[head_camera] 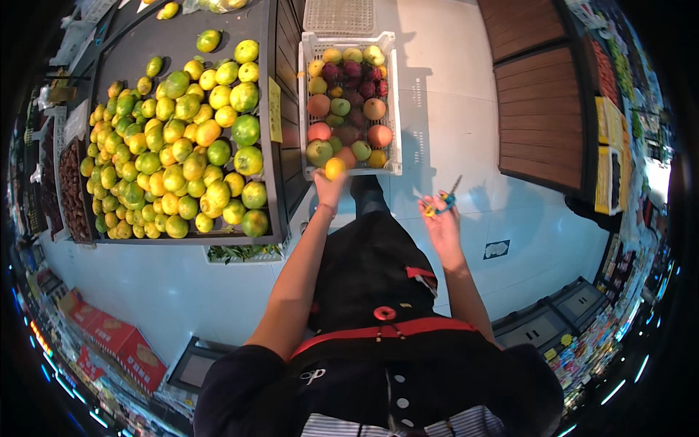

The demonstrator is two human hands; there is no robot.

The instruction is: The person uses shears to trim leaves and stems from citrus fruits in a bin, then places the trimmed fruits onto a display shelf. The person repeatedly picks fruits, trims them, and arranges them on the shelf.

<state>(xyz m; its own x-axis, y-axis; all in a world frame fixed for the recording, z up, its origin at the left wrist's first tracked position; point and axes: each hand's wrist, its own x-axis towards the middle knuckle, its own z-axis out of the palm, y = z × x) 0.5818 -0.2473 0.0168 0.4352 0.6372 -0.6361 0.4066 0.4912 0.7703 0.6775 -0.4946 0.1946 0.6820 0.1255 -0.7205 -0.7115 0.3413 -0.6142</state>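
Observation:
In the head view my left hand (329, 189) grips a small yellow-orange citrus fruit (335, 169) at the near edge of a white plastic crate (397, 104). Mixed fruit fills that crate: dark red dragon fruit (352, 68), reddish-orange round fruit (380, 136) and green-yellow round fruit (319, 152). To the right of the crate, over the floor, my right hand (443, 229) holds scissors (443, 202) with teal and yellow handles. Their blades point up and to the right, away from the crate.
A dark display stand (235, 27) on the left bears a heap of green-yellow mandarins (175, 142). Below it sits a low crate of green leaves (240, 253). A brown slatted stand (540, 109) is at right. Red cartons (117, 341) stand lower left. Tiled floor (453, 120) lies between the stands.

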